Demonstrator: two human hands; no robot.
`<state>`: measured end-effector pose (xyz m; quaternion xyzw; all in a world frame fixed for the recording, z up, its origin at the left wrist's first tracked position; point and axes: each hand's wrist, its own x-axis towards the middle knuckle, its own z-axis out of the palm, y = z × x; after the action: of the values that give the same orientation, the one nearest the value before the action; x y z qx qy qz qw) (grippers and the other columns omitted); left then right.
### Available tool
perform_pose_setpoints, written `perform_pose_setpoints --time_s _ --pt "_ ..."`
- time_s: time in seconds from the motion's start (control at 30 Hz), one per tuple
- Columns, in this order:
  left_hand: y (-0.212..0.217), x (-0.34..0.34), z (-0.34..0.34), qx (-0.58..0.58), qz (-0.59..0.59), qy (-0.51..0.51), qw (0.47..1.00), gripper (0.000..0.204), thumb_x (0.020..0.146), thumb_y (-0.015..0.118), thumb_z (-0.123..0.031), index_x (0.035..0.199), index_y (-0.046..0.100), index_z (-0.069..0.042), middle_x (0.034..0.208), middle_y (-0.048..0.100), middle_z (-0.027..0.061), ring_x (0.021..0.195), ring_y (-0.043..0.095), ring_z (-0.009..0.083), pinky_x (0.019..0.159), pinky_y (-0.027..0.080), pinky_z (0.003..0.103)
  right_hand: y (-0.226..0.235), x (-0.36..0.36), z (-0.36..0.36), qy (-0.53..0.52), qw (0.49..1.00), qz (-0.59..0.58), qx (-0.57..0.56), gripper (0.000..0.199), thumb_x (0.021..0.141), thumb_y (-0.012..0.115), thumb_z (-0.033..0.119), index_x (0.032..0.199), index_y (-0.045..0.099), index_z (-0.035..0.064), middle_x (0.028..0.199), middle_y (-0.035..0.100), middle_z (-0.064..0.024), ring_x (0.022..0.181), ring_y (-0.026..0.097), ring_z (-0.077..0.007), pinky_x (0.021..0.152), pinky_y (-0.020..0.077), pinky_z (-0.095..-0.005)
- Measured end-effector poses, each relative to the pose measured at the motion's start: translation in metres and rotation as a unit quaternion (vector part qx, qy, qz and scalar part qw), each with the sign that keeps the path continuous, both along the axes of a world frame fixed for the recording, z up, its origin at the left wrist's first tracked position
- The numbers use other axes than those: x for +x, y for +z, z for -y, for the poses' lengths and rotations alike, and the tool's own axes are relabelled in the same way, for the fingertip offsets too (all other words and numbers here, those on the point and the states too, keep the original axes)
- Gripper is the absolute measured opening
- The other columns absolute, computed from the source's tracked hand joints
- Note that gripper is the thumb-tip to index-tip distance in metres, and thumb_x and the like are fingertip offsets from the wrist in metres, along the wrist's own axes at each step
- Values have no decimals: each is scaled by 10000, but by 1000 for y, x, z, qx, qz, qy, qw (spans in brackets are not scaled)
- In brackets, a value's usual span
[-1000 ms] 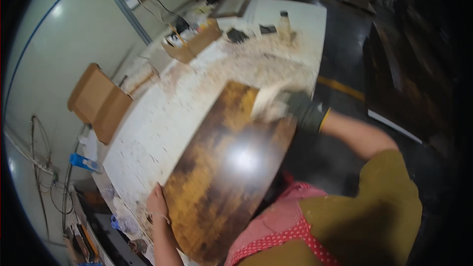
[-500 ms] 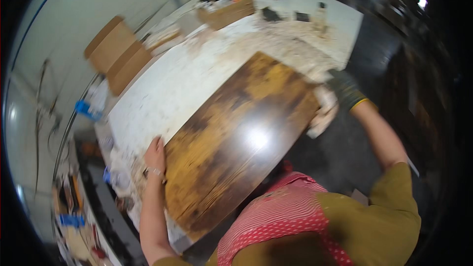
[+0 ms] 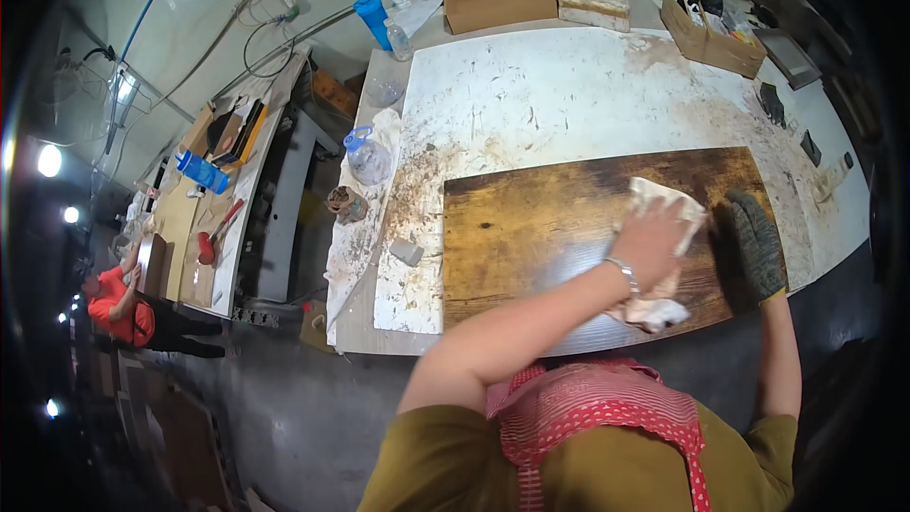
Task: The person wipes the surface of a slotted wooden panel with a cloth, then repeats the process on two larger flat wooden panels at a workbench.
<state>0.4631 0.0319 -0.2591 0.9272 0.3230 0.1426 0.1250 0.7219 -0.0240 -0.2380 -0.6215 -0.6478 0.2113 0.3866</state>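
A brown wood-grain board [image 3: 531,237] with dark mottling lies flat near the front edge of the worktable. My bare left hand [image 3: 652,235], with a bracelet at the wrist, presses a crumpled off-white cloth [image 3: 654,311] onto the right half of the board; part of the cloth sticks out past the fingers. On my right hand [image 3: 758,245] is a dark grey knitted glove with a yellow cuff. It rests over the board's right end, fingers stretched out and holding nothing.
Behind the board, a stained white sheet [image 3: 531,85] covers the table. Along the back are an opened cardboard box [image 3: 498,2] and a box of supplies [image 3: 706,38]. A clear jug [image 3: 368,159] stands at left. A person in red [image 3: 121,308] works at another bench.
My left hand has gone from the board's left edge to the cloth on its surface. The cloth, formerly beside my right hand at the edge, is now under my left. The view has turned.
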Motion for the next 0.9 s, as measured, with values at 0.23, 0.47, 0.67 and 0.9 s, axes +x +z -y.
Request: perform_pose_setpoints --time_s 0.23,0.47,0.67,0.9 --pt "69 -259 -30 -91 -6 363 927 257 895 572 -164 1073 699 -30 1056 697 137 953 664 339 877 528 430 1 2 -3 -43 945 324 -5 440 968 576 242 1361 564 45 1452 502 -159 1374 420 -331 1154 310 -418" --pt "66 -156 91 89 76 93 989 360 893 631 -189 1239 645 -88 1148 659 152 1081 618 323 963 474 455 6 -4 -4 -53 941 334 3 426 955 595 234 1334 580 39 1417 531 -162 1344 453 -332 1138 331 -426" --pt "30 -306 42 -58 60 398 914 343 908 541 -149 1203 637 -4 1132 657 213 1010 616 379 934 475 432 3 9 0 -7 944 326 48 424 943 600 236 1319 588 39 1411 528 -182 1338 453 -351 1137 336 -435" --pt "23 -339 -61 -156 96 459 869 436 910 642 -390 1050 699 20 926 695 232 883 667 297 808 484 408 0 88 -35 -280 948 110 -105 538 945 588 349 1385 521 47 1388 544 -218 1323 476 -365 1111 360 -418"
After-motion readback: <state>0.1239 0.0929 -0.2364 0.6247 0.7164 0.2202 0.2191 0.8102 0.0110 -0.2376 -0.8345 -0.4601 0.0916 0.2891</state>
